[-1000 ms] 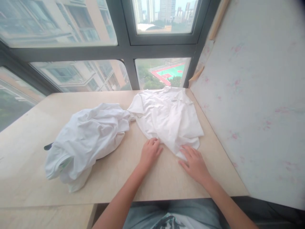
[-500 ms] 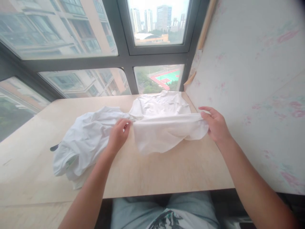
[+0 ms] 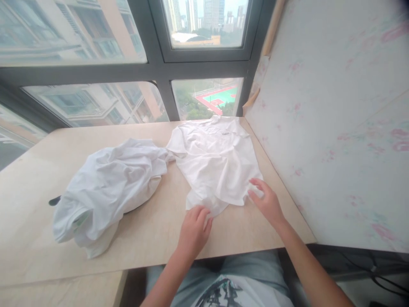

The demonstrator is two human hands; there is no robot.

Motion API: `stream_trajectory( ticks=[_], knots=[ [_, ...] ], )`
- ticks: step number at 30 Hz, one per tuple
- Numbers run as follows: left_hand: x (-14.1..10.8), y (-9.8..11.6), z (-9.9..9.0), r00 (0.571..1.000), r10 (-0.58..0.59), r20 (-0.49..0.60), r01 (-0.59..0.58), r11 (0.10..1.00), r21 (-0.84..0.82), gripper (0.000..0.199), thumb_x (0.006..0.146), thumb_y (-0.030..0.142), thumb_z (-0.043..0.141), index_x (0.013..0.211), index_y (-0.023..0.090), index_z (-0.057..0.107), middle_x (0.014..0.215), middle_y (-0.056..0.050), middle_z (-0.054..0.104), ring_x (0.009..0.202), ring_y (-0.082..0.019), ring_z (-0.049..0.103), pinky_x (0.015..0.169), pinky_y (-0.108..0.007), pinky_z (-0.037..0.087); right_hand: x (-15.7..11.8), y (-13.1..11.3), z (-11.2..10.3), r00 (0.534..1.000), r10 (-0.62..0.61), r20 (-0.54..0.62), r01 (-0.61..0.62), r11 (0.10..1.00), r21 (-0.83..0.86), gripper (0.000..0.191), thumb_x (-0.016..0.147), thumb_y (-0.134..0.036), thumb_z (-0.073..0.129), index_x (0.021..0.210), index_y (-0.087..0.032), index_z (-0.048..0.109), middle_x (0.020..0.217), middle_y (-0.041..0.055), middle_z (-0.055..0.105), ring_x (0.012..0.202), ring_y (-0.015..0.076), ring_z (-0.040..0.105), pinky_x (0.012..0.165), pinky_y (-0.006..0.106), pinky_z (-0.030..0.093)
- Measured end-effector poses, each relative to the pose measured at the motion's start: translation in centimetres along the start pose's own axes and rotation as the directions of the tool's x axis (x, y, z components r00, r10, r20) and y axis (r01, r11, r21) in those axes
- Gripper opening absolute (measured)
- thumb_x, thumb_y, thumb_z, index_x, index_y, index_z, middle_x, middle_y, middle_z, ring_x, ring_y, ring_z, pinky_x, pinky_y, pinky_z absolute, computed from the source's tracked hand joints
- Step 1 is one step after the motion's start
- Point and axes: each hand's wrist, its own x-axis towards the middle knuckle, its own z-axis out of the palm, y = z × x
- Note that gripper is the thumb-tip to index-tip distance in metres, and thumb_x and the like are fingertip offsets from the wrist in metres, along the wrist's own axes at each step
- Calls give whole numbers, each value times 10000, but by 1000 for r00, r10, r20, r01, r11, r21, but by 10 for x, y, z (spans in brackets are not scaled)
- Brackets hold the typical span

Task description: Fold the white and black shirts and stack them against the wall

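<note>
A white shirt with a small dark mark near its collar lies spread and wrinkled on the pale wooden table, collar toward the window. At its lower left hem, my left hand has curled fingers closed on the cloth's edge. By the lower right corner is my right hand, its thumb and fingers apart around the hem, not pinching it. To the left lies a crumpled heap of white cloth, apparently another garment. It touches or nearly touches the shirt's left sleeve.
The pale wooden table ends just in front of my lap. A dark-framed window stands along the back. A floral-papered wall borders the right side. A dark flat tip pokes out from under the cloth heap.
The shirt's lower part, earlier folded up and stretched between both hands, now lies down toward me. Both hands came nearer and closer together; the right hand's grip has opened.
</note>
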Motion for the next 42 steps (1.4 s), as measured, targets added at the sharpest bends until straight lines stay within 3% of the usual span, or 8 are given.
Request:
stream_trajectory(
  ticks=[4,7,17,22,27,36,40,42],
  knots=[
    [4,14,16,986,106,125,-113,992,49,145,916,225,565,1051,237,618,1052,-99,640,962,-267,622,821,-408,541,-23,9,4,963,-256,89,271,921,-281,369,863,-271,587,1229,-237,614,1258,107,639,1211,290,565,1073,518,441],
    [17,11,20,974,86,208,-120,980,156,256,870,212,633,1124,201,609,1212,-131,605,1070,-302,588,876,-445,528,-25,15,11,938,-308,160,346,853,-390,472,823,-115,498,1270,-229,602,1313,104,603,1254,285,525,1085,524,425],
    [36,6,14,942,-44,333,-73,940,333,191,919,323,614,1058,195,639,1134,-80,628,934,-263,596,803,-388,516,-11,38,18,971,-165,-173,79,903,-422,482,794,-140,499,1268,-195,568,1255,128,570,1188,264,527,1040,472,466],
    [42,9,10,899,-101,426,-88,911,402,158,942,145,489,1002,185,630,1053,-83,622,907,-247,604,693,-332,504,-14,42,8,958,-100,-268,-31,894,-446,512,732,-124,498,1237,-176,571,1240,139,565,1189,278,507,1045,487,444],
    [42,9,5,880,-59,471,-148,909,389,376,811,-47,458,1065,188,605,1113,-80,601,929,-230,597,693,-308,499,-29,48,-1,960,-79,-268,-67,866,-496,500,790,-252,568,1278,-145,543,1237,167,569,1182,308,501,1023,503,442],
    [44,-5,7,950,-64,305,-69,912,405,184,939,125,461,939,183,635,953,-68,659,849,-221,626,648,-305,443,-35,47,-7,975,9,-221,-117,869,-481,476,745,-171,497,1198,-144,638,1098,127,690,1030,278,601,928,435,492],
    [44,-16,-32,985,-168,33,144,916,374,220,948,180,448,1070,197,629,895,-40,690,744,-182,639,589,-272,389,-24,34,-29,959,87,-271,-192,901,-389,455,751,-167,452,1136,-171,693,1097,99,727,971,246,671,852,370,522],
    [42,-22,-66,956,-251,-154,291,889,355,235,933,213,454,1095,198,623,833,-25,693,694,-179,631,583,-268,377,-19,26,-43,938,49,-342,-196,892,-408,434,749,-174,450,1088,-174,720,1076,91,738,971,253,680,859,374,519]
  ],
)
